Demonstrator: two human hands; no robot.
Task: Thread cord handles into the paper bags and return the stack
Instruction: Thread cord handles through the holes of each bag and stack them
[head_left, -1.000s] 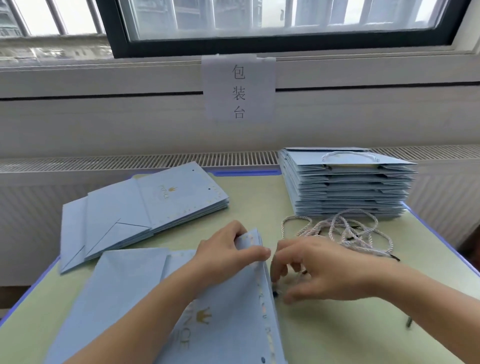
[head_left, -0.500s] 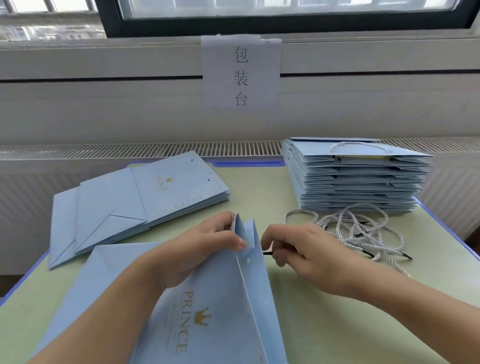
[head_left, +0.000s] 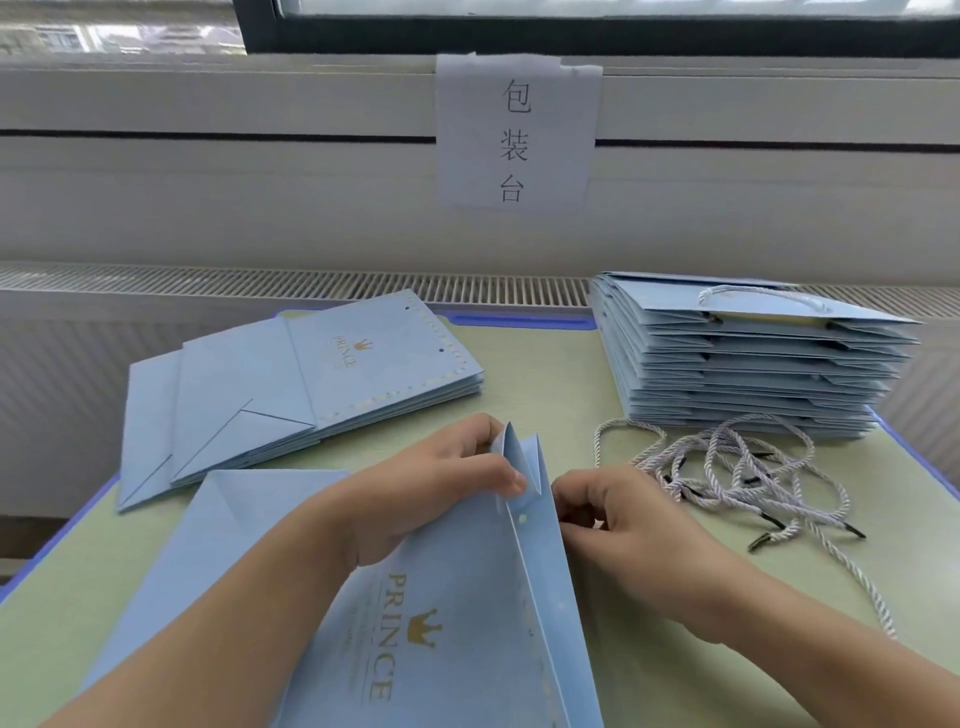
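**Bag mouth held apart, right hand at the punched hole**

Nearest to me, a light-blue paper bag (head_left: 441, 623) printed "PRINCE" with a gold crown lies on the pale green table (head_left: 675, 691), its top edge lifted and parted. My left hand (head_left: 431, 488) pinches the raised upper flap between thumb and fingertips, keeping the mouth spread. A punched hole (head_left: 522, 518) shows just below those fingertips. My right hand (head_left: 618, 519) sits against the bag's right edge with its fingers curled inward near that hole (I cannot tell whether a cord end is between them; nothing of it shows).

Just beyond the right hand lies a tangle of white twisted cord handles (head_left: 737, 478) with dark tips, loose on the table, one strand trailing toward the near right.

Farther left, a low stack of flat bags (head_left: 291, 384) rests at a slant, holes visible along its top panel. Farther right stands a taller stack of bags (head_left: 748, 364), the top one showing a cord handle looped across it.

On the wall behind, a paper sign (head_left: 514, 135) with three characters hangs below the window frame.
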